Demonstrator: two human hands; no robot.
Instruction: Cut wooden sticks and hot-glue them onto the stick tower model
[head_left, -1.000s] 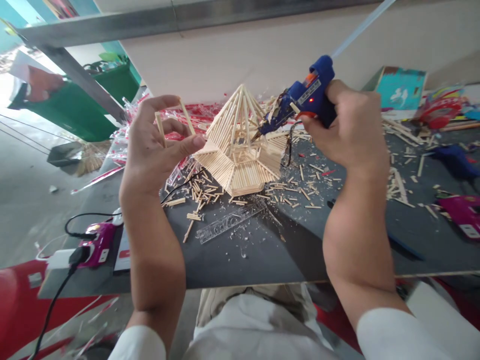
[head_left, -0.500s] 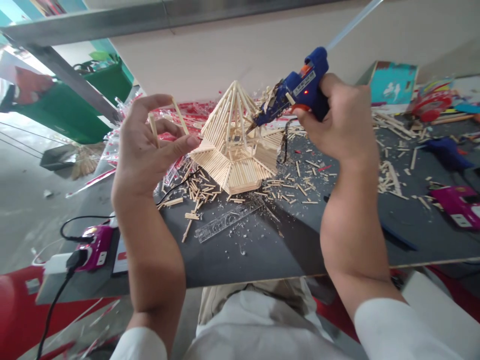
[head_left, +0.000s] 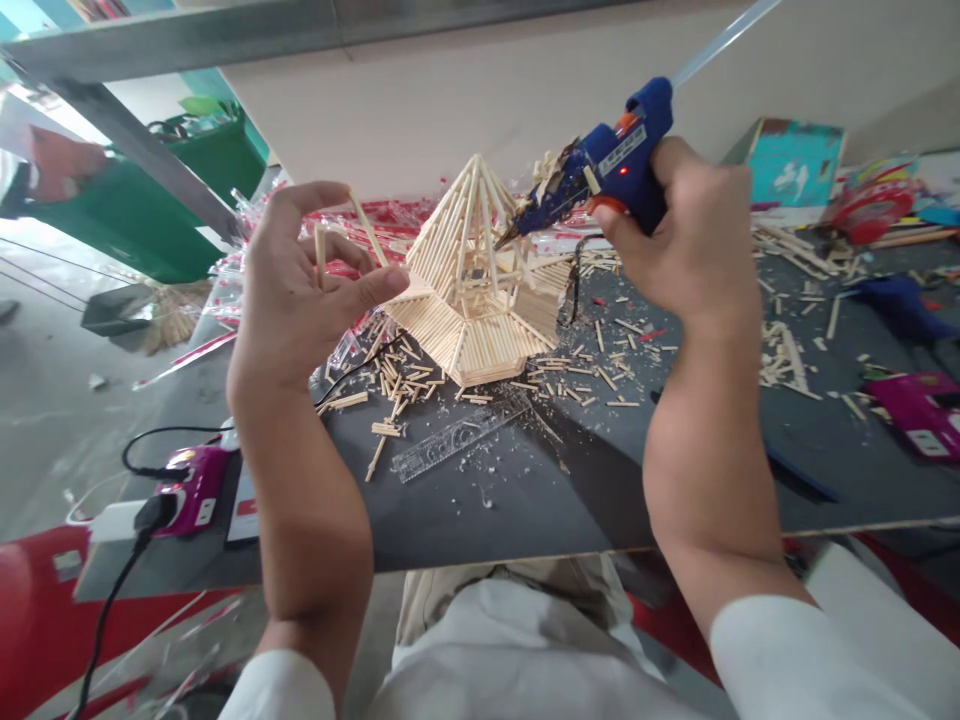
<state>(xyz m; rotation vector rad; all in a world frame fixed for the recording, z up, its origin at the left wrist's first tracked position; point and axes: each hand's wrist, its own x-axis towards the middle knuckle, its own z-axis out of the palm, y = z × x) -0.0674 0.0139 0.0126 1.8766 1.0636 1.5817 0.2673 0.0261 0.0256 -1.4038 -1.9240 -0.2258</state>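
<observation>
A pale wooden stick model with a pointed, partly open roof stands on the dark table. My right hand is wrapped round a blue glue gun, its nozzle pointing down-left at the roof's right side; whether the tip touches cannot be told. Left of the model, my left hand pinches a thin wooden stick between thumb and fingertip. Another short stick stands up among its other fingers. Bits of wood and glue cling round the gun's nozzle.
Cut stick pieces and a clear ruler lie before the model. Magenta power strips sit at left and right, with black cables. Behind are plastic wrappers; a turquoise box and another blue glue gun are at right.
The glue gun and my right hand have shifted slightly right and up in view. My left hand still holds the sticks, slightly further right. The whole view has shifted a little.
</observation>
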